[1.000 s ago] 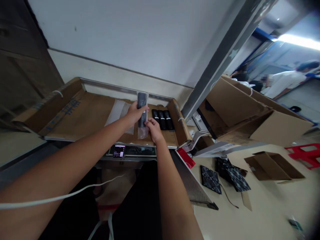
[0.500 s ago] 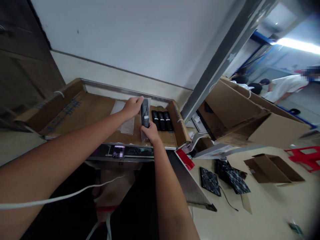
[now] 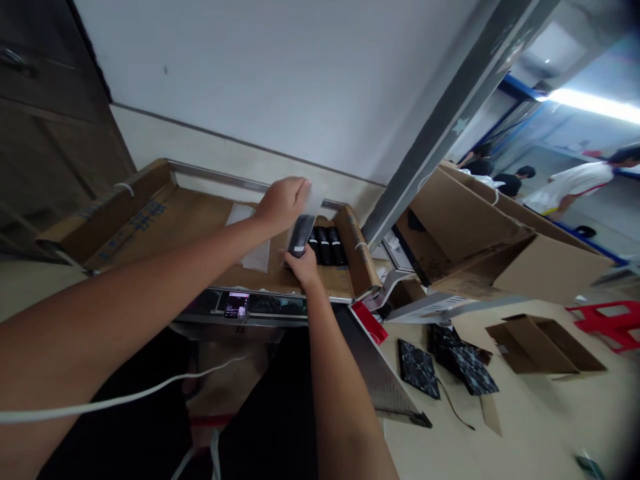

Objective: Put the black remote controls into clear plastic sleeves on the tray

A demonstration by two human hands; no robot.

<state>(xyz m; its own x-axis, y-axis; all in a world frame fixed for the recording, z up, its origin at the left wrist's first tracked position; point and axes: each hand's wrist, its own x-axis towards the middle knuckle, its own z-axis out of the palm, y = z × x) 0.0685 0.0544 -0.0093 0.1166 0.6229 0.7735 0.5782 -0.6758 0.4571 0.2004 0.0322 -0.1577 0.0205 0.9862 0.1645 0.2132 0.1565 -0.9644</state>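
Note:
My left hand (image 3: 284,205) is closed on the upper end of a clear plastic bag (image 3: 315,199), which is blurred by motion. Inside its lower part is a long black item (image 3: 301,233) with a small white label; its exact kind cannot be made out. My right hand (image 3: 303,268) grips the lower end of this bagged item, thumb across it. Just right of it, several similar black items (image 3: 326,247) with white labels lie side by side on the cardboard-lined tray (image 3: 190,220). Flat whitish plastic bags (image 3: 257,257) rest on the tray beneath my left forearm.
A lit phone (image 3: 237,305) lies below the tray's front edge. Large open cardboard boxes (image 3: 480,233) stand to the right. Black patterned panels (image 3: 419,368), a smaller carton (image 3: 545,347) and a red stool (image 3: 607,323) are on the floor. Other people work in the background. A white cable crosses my lap.
My left hand has moved up and right, drawing the bag's upper end along, so the bag now leans right. My right hand still holds the lower end.

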